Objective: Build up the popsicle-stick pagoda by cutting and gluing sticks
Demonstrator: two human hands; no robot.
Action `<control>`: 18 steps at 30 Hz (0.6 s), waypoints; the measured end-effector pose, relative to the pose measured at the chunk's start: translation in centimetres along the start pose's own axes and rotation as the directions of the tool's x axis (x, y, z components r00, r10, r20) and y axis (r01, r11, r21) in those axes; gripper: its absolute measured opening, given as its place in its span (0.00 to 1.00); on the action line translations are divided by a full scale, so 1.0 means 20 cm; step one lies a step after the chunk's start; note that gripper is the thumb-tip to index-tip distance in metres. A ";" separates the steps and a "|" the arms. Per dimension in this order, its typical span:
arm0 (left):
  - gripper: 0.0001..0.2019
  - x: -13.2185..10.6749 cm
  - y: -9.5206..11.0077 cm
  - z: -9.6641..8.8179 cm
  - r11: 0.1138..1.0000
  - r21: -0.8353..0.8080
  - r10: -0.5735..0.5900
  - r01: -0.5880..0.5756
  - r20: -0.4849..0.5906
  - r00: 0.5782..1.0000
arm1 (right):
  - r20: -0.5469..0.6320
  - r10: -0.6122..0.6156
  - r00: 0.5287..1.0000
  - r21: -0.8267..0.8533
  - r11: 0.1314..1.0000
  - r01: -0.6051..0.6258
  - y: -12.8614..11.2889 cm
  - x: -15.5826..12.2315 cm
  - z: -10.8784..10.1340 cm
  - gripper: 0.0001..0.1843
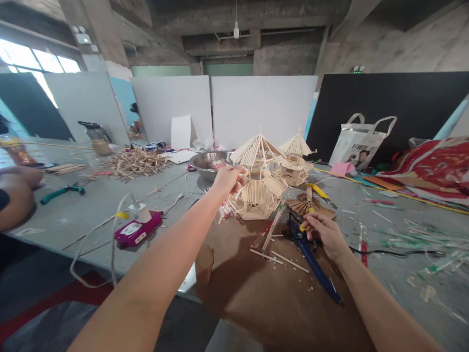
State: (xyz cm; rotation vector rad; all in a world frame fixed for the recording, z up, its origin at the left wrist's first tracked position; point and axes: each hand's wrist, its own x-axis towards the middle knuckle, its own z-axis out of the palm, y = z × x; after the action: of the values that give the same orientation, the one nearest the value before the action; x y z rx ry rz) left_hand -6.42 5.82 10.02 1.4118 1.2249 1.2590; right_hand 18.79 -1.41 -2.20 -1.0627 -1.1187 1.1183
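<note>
A pavilion model of thin wooden sticks (258,195), with a pointed roof, stands in front of me. My left hand (229,181) is closed at its left side, below the roof edge, fingers curled on the sticks. To the right of the model, my right hand (324,233) is closed around a small tool with yellow parts (311,210); the fingers hide most of it. A blue-handled tool (317,269) lies under and beside that hand. Loose sticks (289,261) are scattered on the brown board (256,303) below the model.
Behind stand a second stick pavilion (295,151) and a metal bowl (205,164). Left are a stick pile (137,164), a purple power strip (138,229), green-handled pliers (62,193) and another person's arm (16,195). A yellow cutter (318,190) and plastic tubes (439,244) lie right.
</note>
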 end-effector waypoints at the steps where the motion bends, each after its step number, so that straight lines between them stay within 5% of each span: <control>1: 0.14 0.00 0.00 0.00 1.000 0.004 0.001 -0.001 -0.006 1.000 | 0.000 -0.001 1.000 0.002 1.000 0.001 0.00 0.00 0.00 0.16; 12: 0.12 0.00 -0.01 0.00 0.997 -0.009 0.079 -0.080 -0.048 0.996 | -0.003 0.008 1.000 -0.010 1.000 -0.008 -0.01 0.00 0.00 0.17; 18: 0.13 -0.17 -0.04 0.03 0.982 -0.151 0.103 -0.112 -0.067 0.992 | -0.060 -0.040 0.997 -0.139 0.990 0.031 -0.02 0.03 -0.04 0.18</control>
State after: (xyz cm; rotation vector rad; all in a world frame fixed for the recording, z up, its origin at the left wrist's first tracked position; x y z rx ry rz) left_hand -5.89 2.56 8.55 1.3510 1.0773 1.4475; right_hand 19.61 -0.99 -1.87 -1.1733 -1.1736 0.9837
